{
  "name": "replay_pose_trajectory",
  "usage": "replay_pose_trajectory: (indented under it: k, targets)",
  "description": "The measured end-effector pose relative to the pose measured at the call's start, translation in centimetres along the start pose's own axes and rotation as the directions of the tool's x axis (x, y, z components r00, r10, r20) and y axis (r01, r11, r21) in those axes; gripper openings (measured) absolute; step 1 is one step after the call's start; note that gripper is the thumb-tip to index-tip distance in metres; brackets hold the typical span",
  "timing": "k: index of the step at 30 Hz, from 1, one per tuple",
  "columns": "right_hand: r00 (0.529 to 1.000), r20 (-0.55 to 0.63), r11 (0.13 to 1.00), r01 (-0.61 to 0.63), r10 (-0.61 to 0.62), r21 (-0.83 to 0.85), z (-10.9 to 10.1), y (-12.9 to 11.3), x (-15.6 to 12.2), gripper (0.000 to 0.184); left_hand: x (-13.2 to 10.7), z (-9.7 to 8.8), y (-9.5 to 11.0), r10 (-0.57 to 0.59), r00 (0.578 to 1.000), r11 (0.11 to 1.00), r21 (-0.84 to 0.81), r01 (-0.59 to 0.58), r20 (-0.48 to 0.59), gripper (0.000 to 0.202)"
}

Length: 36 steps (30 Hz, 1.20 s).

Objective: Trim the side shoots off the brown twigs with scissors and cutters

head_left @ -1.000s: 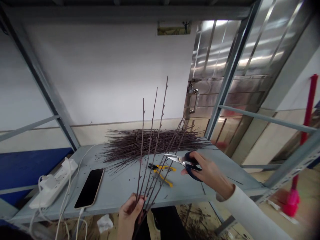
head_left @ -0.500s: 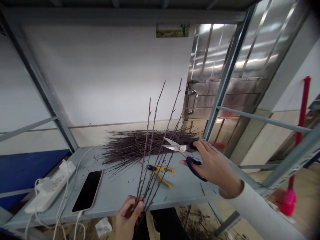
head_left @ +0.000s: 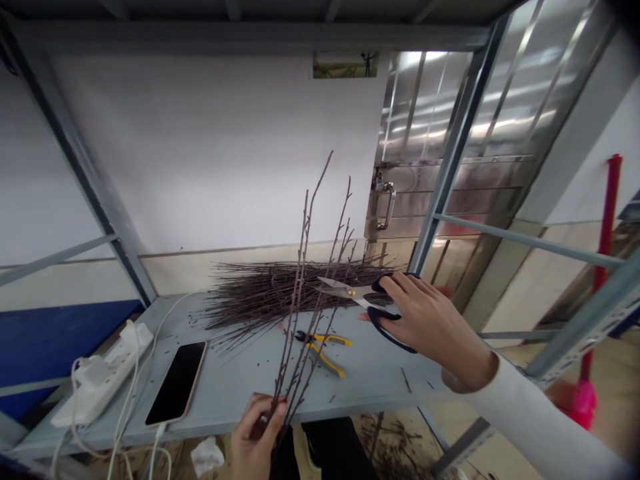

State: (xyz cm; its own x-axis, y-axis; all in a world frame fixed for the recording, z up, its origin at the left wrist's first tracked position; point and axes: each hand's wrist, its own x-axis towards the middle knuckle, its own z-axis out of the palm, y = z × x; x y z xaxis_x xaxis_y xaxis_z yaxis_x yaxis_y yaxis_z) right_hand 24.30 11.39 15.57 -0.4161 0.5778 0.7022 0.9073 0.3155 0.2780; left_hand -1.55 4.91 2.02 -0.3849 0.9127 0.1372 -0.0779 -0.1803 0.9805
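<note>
Several thin brown twigs [head_left: 287, 353] fan upward out of my left hand [head_left: 257, 427], whose fingers are pinched around their lower ends at the shelf's front edge. My right hand [head_left: 417, 317] is shut on a pair of scissors [head_left: 351, 292] with dark handles. The scissor blades point left and look nearly closed, overlapping the twigs in view; whether they touch a twig I cannot tell. Behind them a large heap of twigs [head_left: 250, 287] lies along the back of the shelf. Yellow-handled pliers [head_left: 327, 353] rest on the shelf behind the held twigs.
On the grey metal shelf [head_left: 230, 387], a phone [head_left: 177, 383] and a white power strip [head_left: 103, 380] with cables lie at the left. Metal posts [head_left: 447, 147] frame both sides. Below, cut twigs [head_left: 395, 443] and a crumpled tissue [head_left: 207, 457] lie on the floor.
The scissors have moved slightly left and their blades have come closer together. The held twigs have shifted, with the right-hand tips lower and further left.
</note>
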Motion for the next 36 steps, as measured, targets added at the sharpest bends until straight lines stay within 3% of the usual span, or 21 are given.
replay_pose_trajectory:
  k: [13, 18, 21, 25, 30, 33, 36]
  targets:
    - [0.998, -0.007, 0.998, -0.057, 0.057, -0.026, -0.1, 0.0, -0.6, 0.009, 0.1, -0.5, -0.9, -0.022, 0.999, 1.0, 0.006, 0.022, 0.027, 0.035]
    - [0.985, -0.011, 0.985, -0.172, 0.171, -0.031, 0.5, 0.0, -1.1, 0.025, 0.2, -0.5, -1.1, -0.055, 0.998, 0.998, -0.003, 0.055, 0.018, 0.035]
    - [0.969, -0.005, 0.969, -0.247, 0.247, 0.026, 1.0, 0.0, -1.5, 0.032, 0.0, -0.2, -1.1, -0.15, 0.989, 0.985, -0.085, 0.15, 0.006, 0.036]
    - [0.925, 0.03, 0.91, -0.377, 0.378, 0.173, 1.3, -0.5, -2.2, 0.038, -0.2, 0.1, -1.3, -0.341, 0.939, 0.916, -0.242, 0.322, -0.042, 0.039]
    - [0.848, 0.144, 0.736, -0.517, 0.511, 0.438, 2.0, -2.2, -3.5, 0.044, 0.5, -0.2, -2.4, -0.449, 0.89, 0.84, -0.378, 0.39, -0.079, 0.045]
    - [0.778, 0.317, 0.518, -0.606, 0.542, 0.603, 2.6, -4.2, -4.6, 0.04, 0.7, -0.2, -2.6, -0.472, 0.879, 0.821, -0.394, 0.413, -0.064, 0.046]
    - [0.725, 0.5, 0.241, -0.653, 0.473, 0.718, 3.1, -6.8, -5.3, 0.033, 0.4, 0.0, -2.2, -0.418, 0.907, 0.857, -0.352, 0.375, -0.052, 0.041]
